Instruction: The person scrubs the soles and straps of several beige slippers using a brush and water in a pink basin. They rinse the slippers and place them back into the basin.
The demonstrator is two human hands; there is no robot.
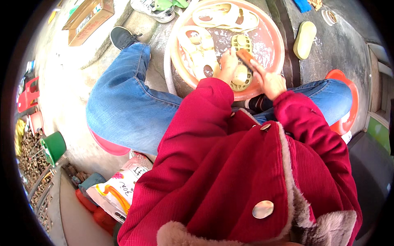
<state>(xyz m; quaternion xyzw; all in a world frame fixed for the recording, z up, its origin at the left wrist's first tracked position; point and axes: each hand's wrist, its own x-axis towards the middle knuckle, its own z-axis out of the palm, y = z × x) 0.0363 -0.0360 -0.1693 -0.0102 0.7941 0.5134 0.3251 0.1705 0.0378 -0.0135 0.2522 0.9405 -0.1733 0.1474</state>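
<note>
A pale yellow sandal lies over the water with its patterned sole facing up. My left hand grips its left edge near the middle. In my right hand is an orange-brown scrubbing brush, laid across the sole; its bristles are hidden beneath it. Both hands are above a round pink plastic basin of water. Another yellow sandal rests upright at the basin's left side. More yellow sandals lie together along the far side.
A yellow slipper-shaped piece lies on wet concrete right of the basin. A white corrugated hose runs along its left. Sneakers and a cardboard box stand beyond. A red basin is beside my right knee.
</note>
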